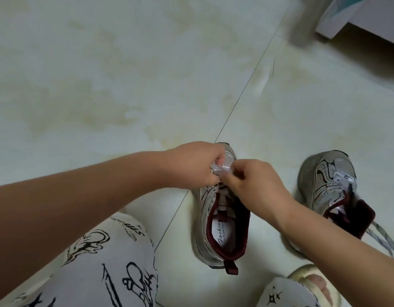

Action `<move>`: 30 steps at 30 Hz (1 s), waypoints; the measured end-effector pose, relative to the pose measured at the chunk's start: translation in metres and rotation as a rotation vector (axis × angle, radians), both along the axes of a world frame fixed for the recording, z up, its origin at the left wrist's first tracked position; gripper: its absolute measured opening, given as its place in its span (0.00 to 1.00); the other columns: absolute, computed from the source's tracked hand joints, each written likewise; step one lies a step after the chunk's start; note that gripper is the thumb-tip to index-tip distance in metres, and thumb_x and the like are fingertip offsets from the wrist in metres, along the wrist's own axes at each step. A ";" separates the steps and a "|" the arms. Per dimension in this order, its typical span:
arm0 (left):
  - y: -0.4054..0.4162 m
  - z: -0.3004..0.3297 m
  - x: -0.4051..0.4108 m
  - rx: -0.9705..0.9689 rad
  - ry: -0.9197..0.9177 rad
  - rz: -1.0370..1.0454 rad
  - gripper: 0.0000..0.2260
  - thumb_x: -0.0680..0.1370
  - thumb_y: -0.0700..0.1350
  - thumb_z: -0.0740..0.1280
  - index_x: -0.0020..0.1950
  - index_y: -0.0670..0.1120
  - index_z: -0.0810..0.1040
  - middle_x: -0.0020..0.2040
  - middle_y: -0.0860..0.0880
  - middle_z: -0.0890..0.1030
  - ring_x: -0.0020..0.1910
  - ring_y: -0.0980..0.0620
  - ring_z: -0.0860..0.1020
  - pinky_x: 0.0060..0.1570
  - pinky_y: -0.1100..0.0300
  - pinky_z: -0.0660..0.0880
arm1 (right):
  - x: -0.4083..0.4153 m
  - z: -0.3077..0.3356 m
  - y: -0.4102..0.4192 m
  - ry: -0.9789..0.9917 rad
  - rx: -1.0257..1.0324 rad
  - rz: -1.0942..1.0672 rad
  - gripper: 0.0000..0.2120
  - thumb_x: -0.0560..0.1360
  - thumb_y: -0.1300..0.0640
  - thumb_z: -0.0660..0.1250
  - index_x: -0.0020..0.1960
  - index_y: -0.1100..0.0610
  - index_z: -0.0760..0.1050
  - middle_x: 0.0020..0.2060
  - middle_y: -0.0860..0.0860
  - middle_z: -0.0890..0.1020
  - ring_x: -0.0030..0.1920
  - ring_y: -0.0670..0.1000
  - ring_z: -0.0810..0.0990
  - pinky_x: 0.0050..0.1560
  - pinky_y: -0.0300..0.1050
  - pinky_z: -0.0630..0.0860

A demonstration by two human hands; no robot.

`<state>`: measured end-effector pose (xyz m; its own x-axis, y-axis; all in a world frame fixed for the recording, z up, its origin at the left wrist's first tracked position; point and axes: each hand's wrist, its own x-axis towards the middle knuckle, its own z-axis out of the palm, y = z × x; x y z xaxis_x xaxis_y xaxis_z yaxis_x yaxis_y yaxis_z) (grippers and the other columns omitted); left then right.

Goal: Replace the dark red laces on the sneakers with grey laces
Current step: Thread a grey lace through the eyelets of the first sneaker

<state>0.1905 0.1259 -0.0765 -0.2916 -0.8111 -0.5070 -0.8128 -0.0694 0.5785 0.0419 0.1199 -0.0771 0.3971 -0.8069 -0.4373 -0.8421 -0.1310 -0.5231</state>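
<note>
Left hand [192,165] and right hand [256,185] fingers pinch the grey lace [220,170] taut over near sneaker [222,218], apparently for threading eyelets.

Bare floor [103,74] beyond both sneakers [220,207]

Floor [125,74]: pale glossy tile, mottled with faint yellowish staining; one thin dark grout line [242,96] runs diagonally across it. Furniture: white unit [369,18], upper right corner, casting a soft shadow. Light: even, diffuse.

pale tiled floor [103,74], two sneakers [222,218]
</note>
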 end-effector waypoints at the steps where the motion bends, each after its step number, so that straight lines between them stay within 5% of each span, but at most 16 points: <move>1: 0.001 -0.003 0.003 -0.041 -0.075 -0.038 0.03 0.78 0.45 0.61 0.47 0.48 0.67 0.34 0.54 0.68 0.36 0.52 0.69 0.32 0.61 0.63 | -0.001 0.000 -0.003 -0.030 -0.025 -0.076 0.20 0.76 0.51 0.62 0.28 0.55 0.64 0.24 0.49 0.67 0.30 0.53 0.66 0.33 0.47 0.65; 5: 0.011 -0.015 0.012 -0.032 -0.157 -0.109 0.14 0.82 0.48 0.50 0.37 0.48 0.63 0.37 0.51 0.65 0.44 0.48 0.68 0.45 0.55 0.66 | -0.008 0.001 -0.008 -0.108 -0.054 -0.268 0.16 0.77 0.55 0.58 0.36 0.65 0.72 0.27 0.54 0.70 0.30 0.53 0.64 0.32 0.46 0.62; 8: 0.016 -0.021 0.014 0.010 -0.247 -0.171 0.14 0.82 0.50 0.48 0.39 0.47 0.63 0.38 0.51 0.63 0.50 0.47 0.67 0.54 0.50 0.69 | -0.011 -0.003 -0.007 -0.185 -0.005 -0.366 0.14 0.77 0.57 0.57 0.40 0.66 0.74 0.27 0.52 0.70 0.31 0.51 0.66 0.33 0.45 0.62; 10: 0.014 -0.023 0.015 0.057 -0.227 -0.144 0.14 0.82 0.51 0.48 0.43 0.46 0.66 0.36 0.52 0.66 0.46 0.48 0.70 0.51 0.53 0.70 | -0.012 -0.005 -0.007 -0.229 0.053 -0.434 0.14 0.77 0.58 0.56 0.37 0.61 0.74 0.23 0.47 0.69 0.27 0.46 0.66 0.31 0.43 0.61; 14: 0.013 -0.029 0.016 0.202 0.090 0.180 0.10 0.81 0.45 0.56 0.45 0.42 0.73 0.32 0.53 0.71 0.30 0.58 0.72 0.32 0.69 0.68 | -0.013 -0.008 -0.010 -0.265 0.132 -0.488 0.14 0.77 0.58 0.56 0.35 0.55 0.73 0.19 0.44 0.69 0.26 0.46 0.65 0.31 0.42 0.61; 18: 0.017 -0.032 0.017 0.312 0.340 0.406 0.04 0.75 0.39 0.67 0.41 0.43 0.76 0.30 0.49 0.76 0.25 0.59 0.74 0.29 0.66 0.74 | -0.014 -0.006 -0.010 -0.223 0.187 -0.457 0.08 0.78 0.50 0.58 0.49 0.54 0.69 0.28 0.47 0.73 0.28 0.45 0.70 0.31 0.40 0.64; 20: 0.018 -0.033 0.016 0.282 0.340 0.424 0.05 0.73 0.38 0.70 0.39 0.44 0.75 0.29 0.49 0.76 0.27 0.56 0.76 0.32 0.63 0.76 | -0.015 -0.005 -0.008 -0.117 0.145 -0.374 0.12 0.77 0.46 0.60 0.48 0.55 0.66 0.32 0.48 0.72 0.32 0.47 0.70 0.33 0.43 0.64; 23: 0.019 -0.034 0.012 0.251 0.296 0.417 0.06 0.74 0.36 0.65 0.39 0.45 0.74 0.30 0.49 0.76 0.29 0.52 0.77 0.33 0.60 0.76 | -0.014 -0.003 -0.003 -0.015 0.153 -0.251 0.22 0.76 0.44 0.60 0.30 0.58 0.64 0.20 0.45 0.65 0.26 0.49 0.64 0.31 0.44 0.61; 25: 0.020 -0.033 0.009 0.237 0.256 0.386 0.08 0.75 0.35 0.60 0.43 0.46 0.76 0.30 0.51 0.74 0.28 0.54 0.75 0.32 0.66 0.73 | -0.013 -0.005 0.001 0.005 0.213 -0.206 0.26 0.77 0.45 0.59 0.29 0.63 0.68 0.17 0.47 0.63 0.26 0.49 0.63 0.32 0.44 0.62; 27: 0.020 -0.032 0.007 0.173 0.162 0.327 0.09 0.75 0.36 0.60 0.46 0.44 0.80 0.28 0.54 0.73 0.26 0.60 0.73 0.27 0.74 0.67 | -0.013 -0.009 0.005 0.013 0.238 -0.161 0.21 0.77 0.47 0.60 0.33 0.62 0.75 0.21 0.47 0.70 0.28 0.48 0.67 0.34 0.43 0.65; 30: 0.019 -0.031 0.006 0.115 0.091 0.282 0.05 0.74 0.40 0.67 0.45 0.42 0.82 0.27 0.54 0.72 0.27 0.57 0.69 0.28 0.69 0.64 | -0.013 -0.014 0.009 0.023 0.246 -0.109 0.15 0.76 0.52 0.63 0.33 0.56 0.76 0.25 0.48 0.73 0.29 0.46 0.69 0.34 0.42 0.67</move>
